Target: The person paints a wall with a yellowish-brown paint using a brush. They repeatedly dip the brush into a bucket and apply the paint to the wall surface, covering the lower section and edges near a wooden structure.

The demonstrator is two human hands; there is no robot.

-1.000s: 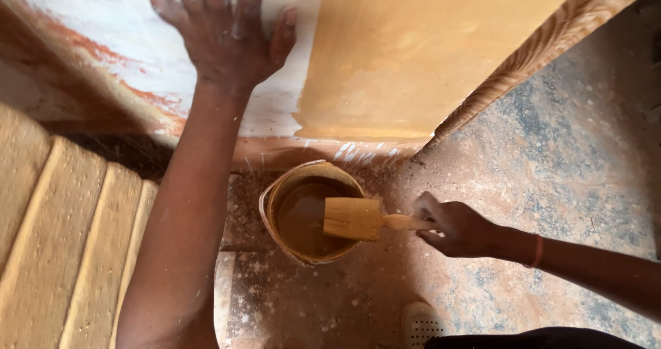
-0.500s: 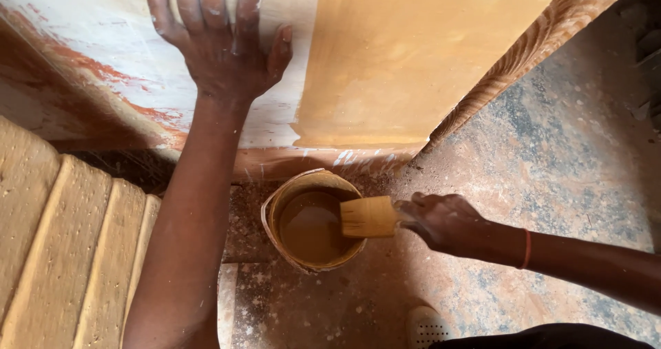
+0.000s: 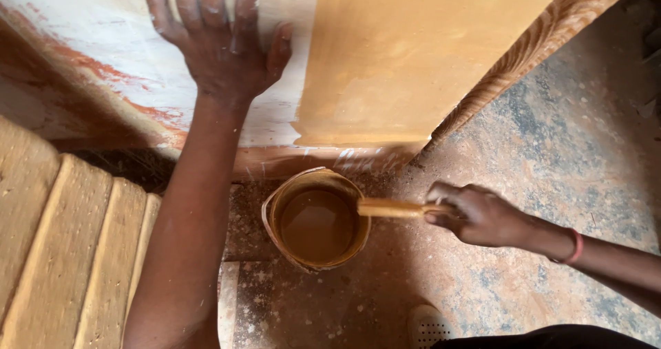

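My left hand (image 3: 224, 43) is spread flat against a whitish wooden panel (image 3: 103, 39) that leans in front of me, fingers apart and streaked with paint. My right hand (image 3: 478, 215) grips the yellow handle of a paintbrush (image 3: 392, 209). The brush head is down inside a small round pot (image 3: 317, 219) of brown-ochre paint on the floor, hidden in the liquid. The right part of the panel (image 3: 413, 53) is coated in ochre paint; the left part is bare with reddish stains.
A carved, grained wooden edge (image 3: 537, 46) runs diagonally at the upper right. Ribbed yellow-painted boards (image 3: 62, 252) lie at the lower left. The concrete floor (image 3: 537, 156) is dusty and stained. A shoe tip (image 3: 430, 328) shows at the bottom.
The brush, held flat over the pot a second ago, has turned and gone down so its head sits in the paint. My left hand stays pressed on the panel.
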